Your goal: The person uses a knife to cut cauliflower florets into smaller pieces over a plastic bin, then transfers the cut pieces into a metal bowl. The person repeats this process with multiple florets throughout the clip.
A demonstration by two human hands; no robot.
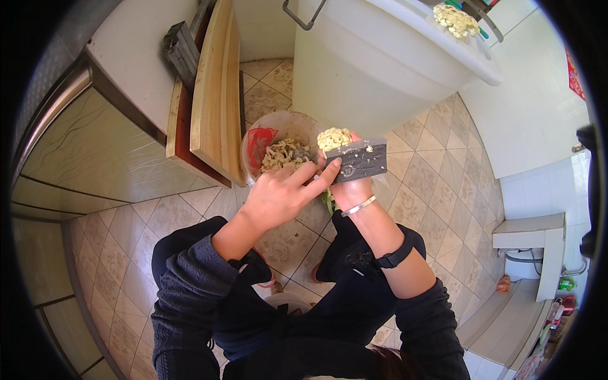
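My left hand point(280, 192) grips a cleaver by its handle, which the fingers mostly hide. The cleaver's dark blade point(360, 164) points right and carries white crumbs, and my left index finger lies along its near end. Behind the blade, my right hand point(354, 190) holds a piece of cauliflower point(334, 138), partly covered by the steel. Whether the edge touches the cauliflower I cannot tell. Just beyond my left hand stands a plastic bucket point(304, 121) with cauliflower scraps point(285, 154) and something red inside. Some green leaves point(328, 202) show below my hands.
Wooden cutting boards point(213, 95) lean upright at the left beside a cabinet point(109, 152). A large white tub point(370, 61) stands ahead, with another cauliflower point(456, 21) on its lid or rim. Patterned tiles point(413, 190) cover the floor. A low ledge point(503, 313) runs along the right.
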